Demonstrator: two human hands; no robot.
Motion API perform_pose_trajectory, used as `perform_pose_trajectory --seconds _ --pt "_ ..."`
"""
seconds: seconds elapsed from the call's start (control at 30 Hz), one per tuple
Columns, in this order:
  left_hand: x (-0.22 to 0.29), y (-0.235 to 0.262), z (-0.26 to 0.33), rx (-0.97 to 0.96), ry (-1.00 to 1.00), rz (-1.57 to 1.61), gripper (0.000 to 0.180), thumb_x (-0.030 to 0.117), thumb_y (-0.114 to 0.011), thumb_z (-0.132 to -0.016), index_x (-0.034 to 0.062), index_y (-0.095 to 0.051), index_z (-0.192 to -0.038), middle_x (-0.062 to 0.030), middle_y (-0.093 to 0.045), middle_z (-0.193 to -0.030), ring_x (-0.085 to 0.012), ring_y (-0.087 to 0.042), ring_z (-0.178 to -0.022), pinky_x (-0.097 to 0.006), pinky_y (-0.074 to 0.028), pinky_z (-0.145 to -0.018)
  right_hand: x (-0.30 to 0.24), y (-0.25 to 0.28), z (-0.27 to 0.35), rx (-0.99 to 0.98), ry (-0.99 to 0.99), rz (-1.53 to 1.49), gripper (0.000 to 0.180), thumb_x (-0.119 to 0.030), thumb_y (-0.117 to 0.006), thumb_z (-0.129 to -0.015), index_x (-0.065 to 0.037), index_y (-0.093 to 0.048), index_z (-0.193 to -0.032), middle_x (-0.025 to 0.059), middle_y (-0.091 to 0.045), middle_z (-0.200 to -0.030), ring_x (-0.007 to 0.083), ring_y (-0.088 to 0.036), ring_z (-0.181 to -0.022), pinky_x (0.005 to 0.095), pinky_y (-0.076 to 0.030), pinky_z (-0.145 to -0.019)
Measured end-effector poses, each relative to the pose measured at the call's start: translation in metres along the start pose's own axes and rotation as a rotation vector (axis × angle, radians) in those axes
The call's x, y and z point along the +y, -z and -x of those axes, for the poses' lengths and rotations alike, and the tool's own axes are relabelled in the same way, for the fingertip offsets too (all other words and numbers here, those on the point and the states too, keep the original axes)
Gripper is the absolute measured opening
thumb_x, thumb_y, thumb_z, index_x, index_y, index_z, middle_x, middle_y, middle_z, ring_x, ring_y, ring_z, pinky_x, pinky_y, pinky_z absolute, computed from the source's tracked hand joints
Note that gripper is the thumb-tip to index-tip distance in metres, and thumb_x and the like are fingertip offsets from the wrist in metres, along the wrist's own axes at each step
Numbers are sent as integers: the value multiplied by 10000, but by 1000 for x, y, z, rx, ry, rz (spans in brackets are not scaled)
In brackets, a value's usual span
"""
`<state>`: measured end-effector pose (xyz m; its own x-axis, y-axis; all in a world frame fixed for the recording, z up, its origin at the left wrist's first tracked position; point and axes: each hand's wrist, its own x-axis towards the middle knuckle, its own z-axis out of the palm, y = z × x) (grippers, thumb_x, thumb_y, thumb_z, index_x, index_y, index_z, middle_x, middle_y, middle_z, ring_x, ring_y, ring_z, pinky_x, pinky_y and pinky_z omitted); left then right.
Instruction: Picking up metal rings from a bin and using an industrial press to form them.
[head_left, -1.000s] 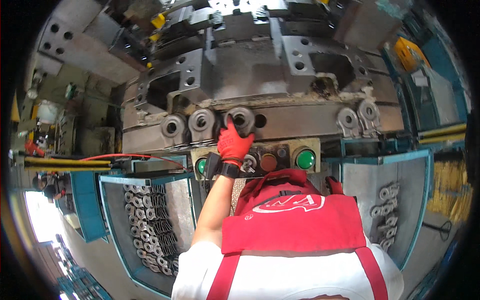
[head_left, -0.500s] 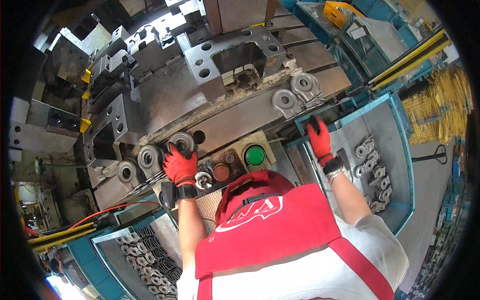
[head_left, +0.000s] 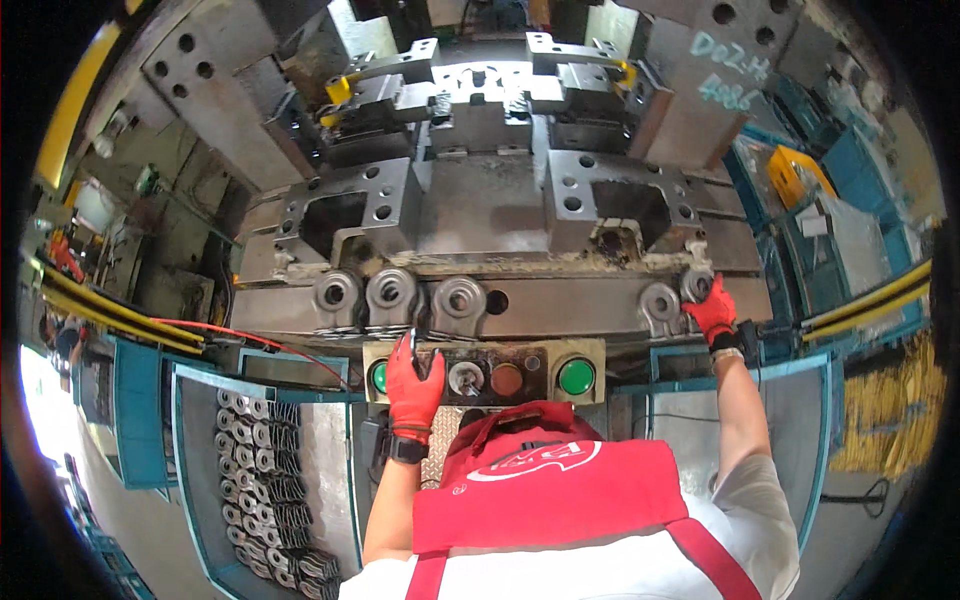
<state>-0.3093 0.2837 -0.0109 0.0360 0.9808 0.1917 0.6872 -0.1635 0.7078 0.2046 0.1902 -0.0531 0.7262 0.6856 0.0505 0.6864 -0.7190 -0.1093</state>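
My right hand (head_left: 712, 310), in a red glove with dark fingertips, is closed on a forged metal ring part (head_left: 697, 284) at the right end of the press ledge. A second ring part (head_left: 660, 303) stands just left of it, touching or nearly so. My left hand (head_left: 416, 385), gloved the same, holds nothing; its fingers are apart over the left portion of the control panel (head_left: 545, 383). Beyond those fingers, three more ring parts, including the rightmost one (head_left: 460, 303), sit on the ledge.
The press die (head_left: 480, 195) with its two steel blocks lies ahead. At lower left a blue-framed bin (head_left: 335, 470) bears rows of ring parts. Another blue-framed bin (head_left: 820, 430) stands at right, behind my right arm. A red hose (head_left: 265, 340) runs past the left bin.
My view has turned toward the press's middle. My left hand has come off the left ring parts, back to the panel. My right hand has gone from above the right bin onto a ring part.
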Motion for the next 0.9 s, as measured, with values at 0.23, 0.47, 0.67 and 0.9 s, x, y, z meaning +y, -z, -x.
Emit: perform_pose_trajectory --seconds 0.23,0.47,0.67,0.9 --pt "-55 55 8 464 142 201 402 94 -594 -757 -1 -488 -1133 -153 -531 -1112 -249 -507 -1014 -331 -371 -897 -14 33 71 153 -94 -475 1034 -388 -769 -492 -35 -254 -1315 236 -507 -1087 365 -480 -1012 422 -386 -850" --pt "-166 61 -1 778 443 816 289 102 -555 -819 -53 -524 -1060 -105 -576 -1039 -172 -543 -903 -288 -421 -825 -135 99 160 -93 350 -541 1023 -344 -786 -460 3 -293 -1287 192 -473 -1138 332 -446 -1061 383 -337 -918" --pt "-239 36 19 615 607 796 279 182 -544 -830 -34 -563 -1005 -93 -592 -966 -174 -535 -853 -289 -423 -775 -302 138 105 45 517 -591 1019 -389 -754 -498 6 -263 -1300 185 -475 -1041 329 -440 -1005 408 -336 -882" --pt "-280 13 61 431 981 496 330 212 -550 -808 -39 -550 -1022 -122 -592 -972 -207 -548 -837 -316 -420 -774 -455 181 -38 76 303 -350 1038 -533 -667 -513 15 -269 -1298 236 -544 -1051 345 -517 -1009 351 -409 -856"
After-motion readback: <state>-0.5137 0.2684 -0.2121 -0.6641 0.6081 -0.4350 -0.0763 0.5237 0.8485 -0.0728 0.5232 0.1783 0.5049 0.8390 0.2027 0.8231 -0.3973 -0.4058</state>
